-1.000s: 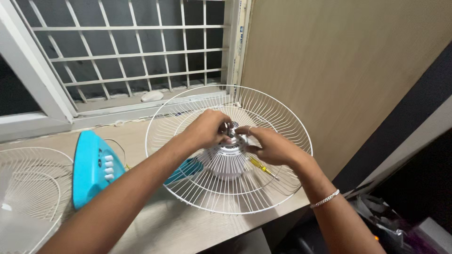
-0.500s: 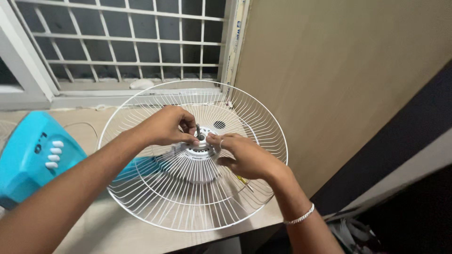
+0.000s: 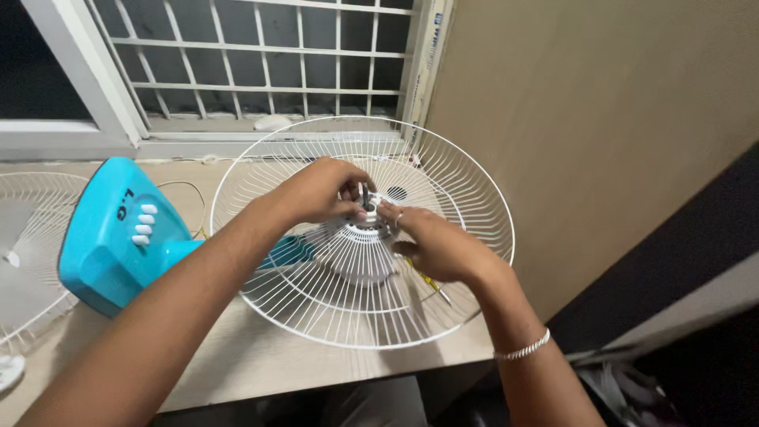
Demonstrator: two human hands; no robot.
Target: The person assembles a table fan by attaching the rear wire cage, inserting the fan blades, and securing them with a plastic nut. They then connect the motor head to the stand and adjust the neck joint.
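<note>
Both hands meet at the centre of a white wire fan guard, which lies dish-up on the pale wooden surface near its front edge. The left hand comes in over the guard's rim — its grip is narrow, fingertips pinched on the metal shaft standing up from the hub. The right hand rests just beside it, fingers curled against the round hub ring; whether they actually clamp anything cannot be told. A silver bracelet sits on the right wrist.

Under the guard, the white motor housing shows through the wires, joined to the fan's turquoise base, which lies on its side to the left with white buttons facing up. A yellow-handled screwdriver lies beneath the guard's right part. A second wire guard lies at the far left. Behind — a window with a white grille.
</note>
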